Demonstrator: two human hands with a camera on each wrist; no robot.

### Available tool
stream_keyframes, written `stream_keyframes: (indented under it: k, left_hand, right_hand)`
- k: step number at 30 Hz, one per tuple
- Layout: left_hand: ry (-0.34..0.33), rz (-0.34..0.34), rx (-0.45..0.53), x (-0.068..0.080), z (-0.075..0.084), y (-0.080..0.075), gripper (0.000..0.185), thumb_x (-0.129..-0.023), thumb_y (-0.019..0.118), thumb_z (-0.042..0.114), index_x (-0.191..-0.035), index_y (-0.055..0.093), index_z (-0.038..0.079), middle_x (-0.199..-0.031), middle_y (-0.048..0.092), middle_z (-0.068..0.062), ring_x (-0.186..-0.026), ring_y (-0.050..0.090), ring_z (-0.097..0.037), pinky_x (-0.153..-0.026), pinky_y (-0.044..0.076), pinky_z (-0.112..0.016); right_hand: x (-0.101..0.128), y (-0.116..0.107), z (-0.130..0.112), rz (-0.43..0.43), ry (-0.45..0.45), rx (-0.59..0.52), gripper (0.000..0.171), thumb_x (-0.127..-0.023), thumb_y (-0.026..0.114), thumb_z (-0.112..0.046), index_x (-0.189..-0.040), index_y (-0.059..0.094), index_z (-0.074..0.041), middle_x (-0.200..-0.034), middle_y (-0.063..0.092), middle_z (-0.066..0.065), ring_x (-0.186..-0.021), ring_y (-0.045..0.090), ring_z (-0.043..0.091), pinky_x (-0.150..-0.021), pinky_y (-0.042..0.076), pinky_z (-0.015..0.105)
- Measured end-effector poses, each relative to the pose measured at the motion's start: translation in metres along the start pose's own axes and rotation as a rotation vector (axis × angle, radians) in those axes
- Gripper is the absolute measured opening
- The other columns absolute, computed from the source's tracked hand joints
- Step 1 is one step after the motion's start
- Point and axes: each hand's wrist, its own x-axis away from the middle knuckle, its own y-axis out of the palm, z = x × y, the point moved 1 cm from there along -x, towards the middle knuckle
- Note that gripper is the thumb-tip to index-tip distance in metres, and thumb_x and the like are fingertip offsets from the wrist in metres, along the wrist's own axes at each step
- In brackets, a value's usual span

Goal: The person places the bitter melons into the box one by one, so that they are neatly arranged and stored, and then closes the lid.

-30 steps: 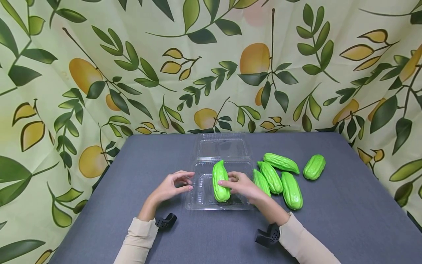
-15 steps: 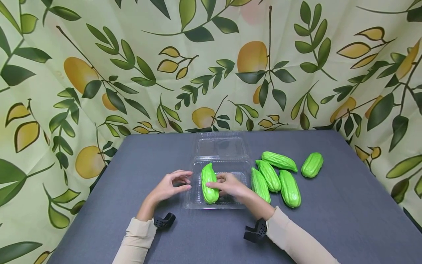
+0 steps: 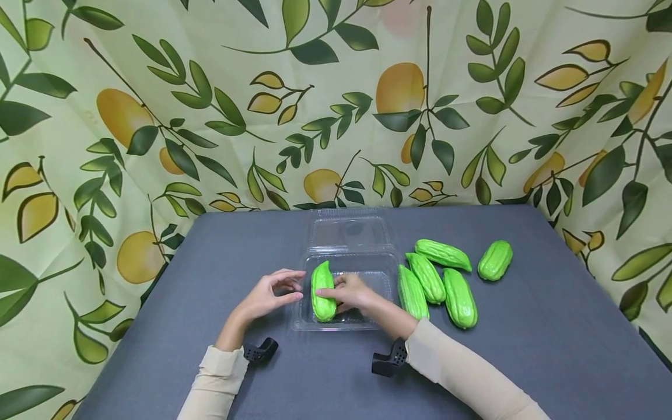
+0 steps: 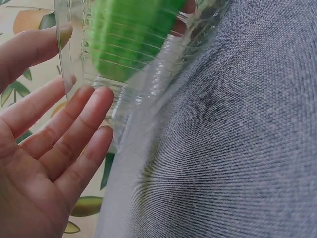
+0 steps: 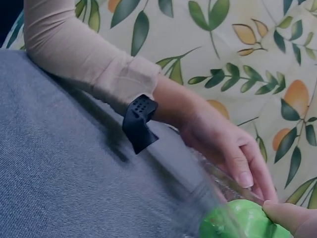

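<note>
A clear plastic clamshell box [image 3: 375,265] lies with its lid [image 3: 349,232] folded back. Inside it, along the left wall, my right hand [image 3: 357,293] grips a green bitter melon [image 3: 321,277], thumb on top and fingers at its right side. My left hand [image 3: 265,297] is at the box's left edge, fingers loosely extended. In the left wrist view, these fingertips [image 4: 104,94] are right at the ribbed wall, with the bitter melon [image 4: 129,39] showing through the plastic. The right wrist view catches the right thumb [image 5: 287,215] on the bitter melon [image 5: 242,218].
To the right of the box several more bitter melons [image 3: 461,297] lie close together on the grey tabletop [image 3: 525,350]. Another bitter melon [image 3: 495,261] lies apart, farther right. A leaf-patterned cloth [image 3: 336,105] hangs behind the table. Each wrist wears a black mount [image 3: 389,359].
My right hand has carried the bitter melon leftward across the box, from its middle to the left wall. The left hand has stayed at the left edge.
</note>
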Motion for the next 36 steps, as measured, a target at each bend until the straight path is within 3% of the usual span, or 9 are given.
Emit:
stream_keyframes:
  k: [7,17,26,36]
  left_hand:
    - [-0.02,0.006,-0.004,0.0,0.001,-0.001,0.044,-0.087,0.07,0.009,-0.127,0.058,-0.005,-0.117,0.063,-0.023,-0.093,0.062,-0.001,-0.091,0.054,-0.024]
    - [-0.01,0.003,-0.006,0.0,0.002,-0.003,0.045,-0.087,0.069,0.008,-0.128,0.056,-0.006,-0.117,0.063,-0.024,-0.095,0.064,-0.009,-0.091,0.054,-0.024]
    - [-0.02,0.0,0.011,0.0,0.0,0.0,0.045,-0.087,0.069,0.008,-0.128,0.056,-0.007,-0.115,0.062,-0.025,-0.092,0.061,0.001,-0.088,0.053,-0.02]
    - [-0.011,0.001,0.02,0.001,-0.001,-0.001,0.045,-0.087,0.068,0.007,-0.128,0.056,-0.008,-0.118,0.062,-0.026,-0.093,0.063,-0.003,-0.089,0.053,-0.02]
  right_hand:
    - [-0.003,0.007,0.001,0.01,-0.013,0.001,0.039,-0.086,0.072,-0.02,-0.106,0.057,0.01,-0.093,0.07,0.02,-0.066,0.068,0.013,-0.064,0.062,0.034]
    - [-0.001,0.009,0.0,-0.028,0.007,-0.008,0.041,-0.088,0.07,-0.019,-0.109,0.057,0.012,-0.073,0.062,0.006,-0.052,0.059,0.009,-0.055,0.059,0.026]
    - [0.005,0.002,-0.001,-0.003,0.013,0.018,0.046,-0.088,0.069,-0.017,-0.118,0.054,0.015,-0.095,0.069,0.021,-0.062,0.065,0.012,-0.061,0.061,0.031]
    - [0.014,-0.004,-0.002,0.0,0.001,0.044,0.051,-0.088,0.07,-0.014,-0.123,0.05,0.017,-0.104,0.068,0.027,-0.073,0.069,0.018,-0.065,0.062,0.032]
